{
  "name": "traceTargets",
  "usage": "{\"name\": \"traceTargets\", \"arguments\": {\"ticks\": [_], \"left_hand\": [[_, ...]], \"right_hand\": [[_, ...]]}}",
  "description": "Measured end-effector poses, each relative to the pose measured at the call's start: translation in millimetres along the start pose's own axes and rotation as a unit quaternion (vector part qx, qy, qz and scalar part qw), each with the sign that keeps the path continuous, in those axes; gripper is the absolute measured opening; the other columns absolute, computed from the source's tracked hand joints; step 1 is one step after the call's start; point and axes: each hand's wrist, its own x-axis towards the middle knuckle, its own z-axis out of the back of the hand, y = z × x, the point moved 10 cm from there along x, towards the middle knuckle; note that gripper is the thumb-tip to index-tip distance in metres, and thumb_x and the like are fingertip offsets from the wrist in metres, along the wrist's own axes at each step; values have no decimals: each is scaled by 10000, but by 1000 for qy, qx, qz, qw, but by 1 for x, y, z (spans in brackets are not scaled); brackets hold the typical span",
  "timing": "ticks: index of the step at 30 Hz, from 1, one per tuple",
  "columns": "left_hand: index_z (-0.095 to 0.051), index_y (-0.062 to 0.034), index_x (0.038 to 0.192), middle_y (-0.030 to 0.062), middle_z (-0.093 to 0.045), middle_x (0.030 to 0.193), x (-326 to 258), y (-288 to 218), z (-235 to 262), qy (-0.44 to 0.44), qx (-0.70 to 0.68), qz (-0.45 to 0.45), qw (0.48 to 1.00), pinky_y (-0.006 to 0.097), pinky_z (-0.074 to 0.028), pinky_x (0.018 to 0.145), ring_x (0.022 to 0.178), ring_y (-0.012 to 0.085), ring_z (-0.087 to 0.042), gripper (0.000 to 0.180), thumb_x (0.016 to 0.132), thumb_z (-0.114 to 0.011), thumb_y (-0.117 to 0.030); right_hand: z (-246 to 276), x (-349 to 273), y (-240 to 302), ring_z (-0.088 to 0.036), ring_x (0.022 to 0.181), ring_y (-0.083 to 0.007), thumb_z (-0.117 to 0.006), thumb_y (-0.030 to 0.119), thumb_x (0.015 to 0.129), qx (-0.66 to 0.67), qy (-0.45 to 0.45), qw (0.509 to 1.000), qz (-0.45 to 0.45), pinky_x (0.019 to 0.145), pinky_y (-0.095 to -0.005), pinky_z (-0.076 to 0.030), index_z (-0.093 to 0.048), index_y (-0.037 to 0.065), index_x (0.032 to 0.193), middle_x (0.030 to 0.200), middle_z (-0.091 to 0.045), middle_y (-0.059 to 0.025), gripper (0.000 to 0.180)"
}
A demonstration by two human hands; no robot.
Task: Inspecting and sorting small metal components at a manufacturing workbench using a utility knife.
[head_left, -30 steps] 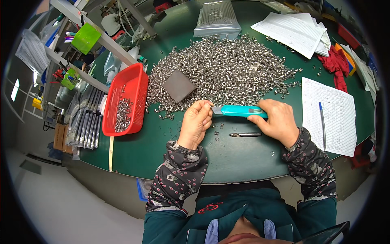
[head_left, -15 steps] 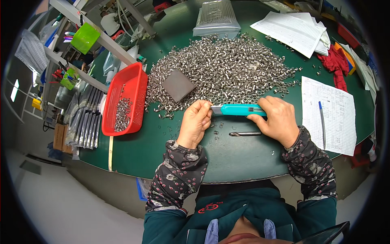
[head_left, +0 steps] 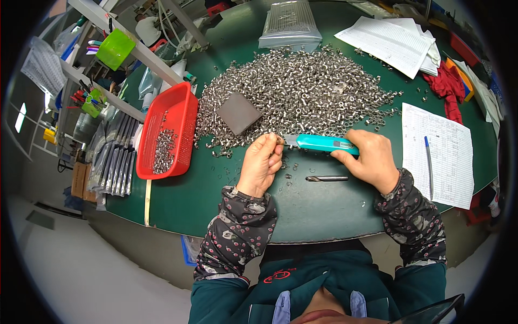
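Note:
My right hand (head_left: 371, 157) is closed round the end of a teal utility knife (head_left: 322, 143), whose blade points left. Between thumb and fingertips my left hand (head_left: 261, 163) pinches a small metal ring (head_left: 280, 140), and the blade tip meets it there. Just beyond both hands spreads a broad heap of small metal rings (head_left: 302, 92). On its near left part rests a dark square block (head_left: 239, 113). A drill bit (head_left: 326, 178) lies on the green table (head_left: 318, 210), nearer to me than the knife. Bits of metal shavings are scattered by my left fingers.
Left of the heap stands a red plastic basket (head_left: 186, 146) with some rings inside. At right lie a printed sheet (head_left: 453, 156) with a blue pen (head_left: 428, 164) and a red cloth (head_left: 449, 89). A clear plastic bag (head_left: 290, 24) and more papers (head_left: 384, 43) lie at the far side.
The knife has shifted slightly right and tilted, its blade end now a little higher. My left fingertips have turned, and the ring shows more plainly between them.

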Motion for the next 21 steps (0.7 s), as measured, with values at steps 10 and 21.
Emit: {"name": "traceTargets", "arguments": {"ticks": [10, 21], "left_hand": [[-522, -47, 851, -9, -472, 657, 0, -1, -1, -12, 7, -8, 1000, 143, -210, 343, 434, 11, -306, 125, 868, -503, -170], [-527, -30, 891, 18, -488, 717, 0, -3, -2, 4, 5, -5, 1000, 140, -227, 348, 452, 21, -311, 170, 892, -451, -182]], "right_hand": [[-9, -1, -4, -542, 571, -314, -614, 370, 697, 27, 48, 998, -24, 496, -402, -402, -551, 43, 677, 602, -540, -128, 335], [6, 3, -13, -534, 554, -307, -636, 335, 683, 4, 2, 999, -38, 490, -394, -401, -538, 44, 674, 595, -525, -116, 307]]}}
